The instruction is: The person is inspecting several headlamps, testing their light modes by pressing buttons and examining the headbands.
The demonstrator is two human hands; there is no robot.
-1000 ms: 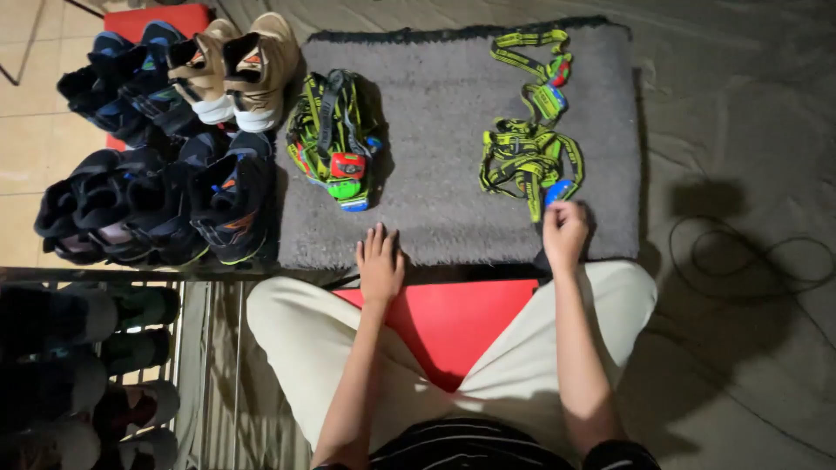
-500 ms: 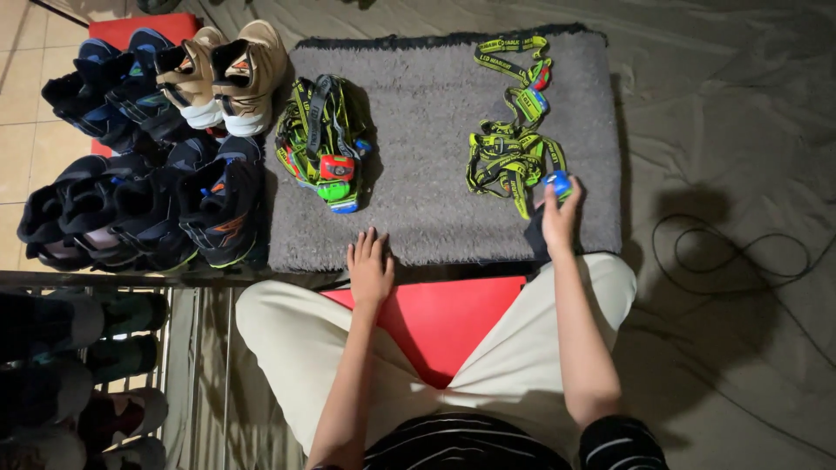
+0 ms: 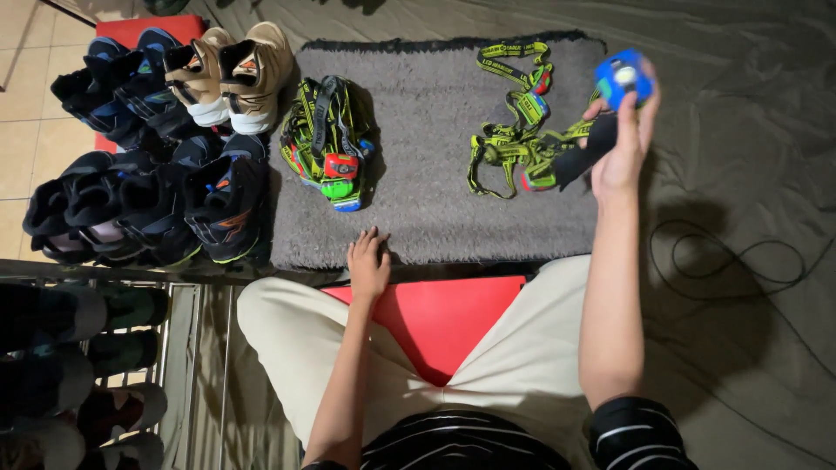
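On the far left we see dark blue and black sneakers (image 3: 148,196) piled by a tan pair (image 3: 233,74), just beside a grey shaggy mat (image 3: 427,200). At the mat's left end lies a bundled heap of green-strapped headlamps (image 3: 329,139). Our left hand (image 3: 369,265) rests flat on the mat's near edge, fingers loosely spread, holding nothing. Further right more green headlamp straps (image 3: 514,144) lie tangled on the mat. Our right hand (image 3: 620,144) is raised above the mat's right end, fingers closed around a blue headlamp (image 3: 623,77), its strap trailing down to the tangle. A black cable (image 3: 731,261) loops on the floor at right.
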